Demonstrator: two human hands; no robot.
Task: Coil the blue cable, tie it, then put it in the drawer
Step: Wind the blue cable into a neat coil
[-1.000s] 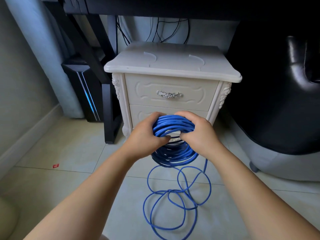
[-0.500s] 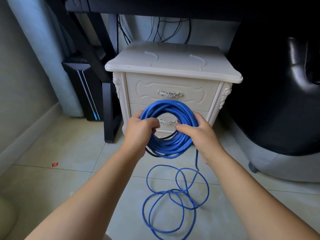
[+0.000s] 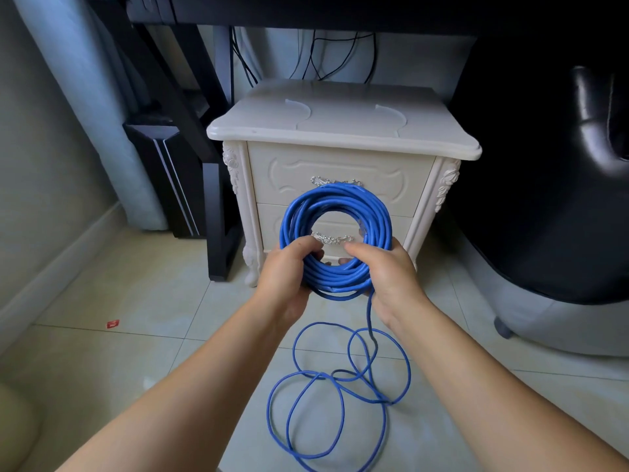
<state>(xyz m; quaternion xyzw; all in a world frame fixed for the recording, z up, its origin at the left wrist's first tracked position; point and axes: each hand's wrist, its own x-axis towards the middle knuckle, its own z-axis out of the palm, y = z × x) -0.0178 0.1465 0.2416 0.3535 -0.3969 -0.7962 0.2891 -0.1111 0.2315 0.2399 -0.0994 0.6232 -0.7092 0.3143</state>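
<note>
A thick coil of blue cable (image 3: 335, 212) stands upright in front of a cream nightstand (image 3: 340, 131). My left hand (image 3: 289, 270) grips the coil's lower left side, fingers curled through the ring. Gripping the lower right side is my right hand (image 3: 388, 274). A loose tail of the cable (image 3: 340, 396) drops from the coil and lies in several loops on the tiled floor. Both drawers are closed: the top drawer (image 3: 340, 175) and the lower drawer (image 3: 401, 226), whose silver handle shows through the coil.
A black desk leg (image 3: 218, 212) and a black computer tower (image 3: 163, 178) stand left of the nightstand. A black chair (image 3: 544, 165) fills the right side. Black wires hang behind. A small red scrap (image 3: 113, 324) lies on the floor.
The coil has been turned from a flat bunch to an upright ring and raised. Both hands have shifted to its lower edge. The view has moved closer.
</note>
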